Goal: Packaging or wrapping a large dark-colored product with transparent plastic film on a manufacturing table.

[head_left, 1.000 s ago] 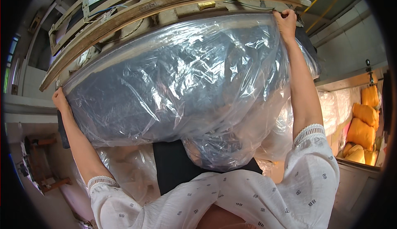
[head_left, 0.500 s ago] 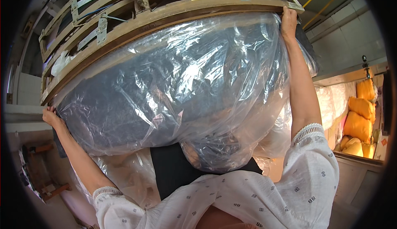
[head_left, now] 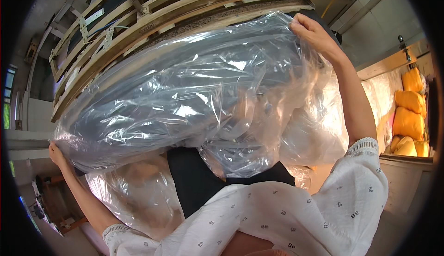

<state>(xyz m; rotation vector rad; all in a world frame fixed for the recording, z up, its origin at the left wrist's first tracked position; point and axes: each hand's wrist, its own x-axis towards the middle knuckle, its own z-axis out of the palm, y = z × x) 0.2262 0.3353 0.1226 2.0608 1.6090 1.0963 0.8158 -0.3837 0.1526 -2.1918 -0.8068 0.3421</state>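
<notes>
A large clear plastic sheet (head_left: 185, 94) spreads in folds over a bulky piece with a dark surface, joined at the far side to a slatted wooden frame (head_left: 194, 12). At the left, my left hand (head_left: 56, 154) is closed on the sheet's edge, low beside the frame's end. My right hand (head_left: 312, 31) grips the sheet's far right corner, just below the frame's right end. Between them the plastic is stretched and wrinkled, and its near part hangs bunched against my dark lap. The fingertips of both hands are partly hidden.
Metal brackets (head_left: 105, 41) are fixed to the frame. More clear plastic (head_left: 134, 196) lies at the lower left and right. Yellow-orange bundles (head_left: 409, 119) are stacked in a lit recess at the right. A brown wooden piece (head_left: 58, 200) stands at the left.
My right hand has come nearer and slightly left, drawing the sheet's far edge back from the frame's rail. My left hand has moved slightly lower. A gap now shows beneath the rail.
</notes>
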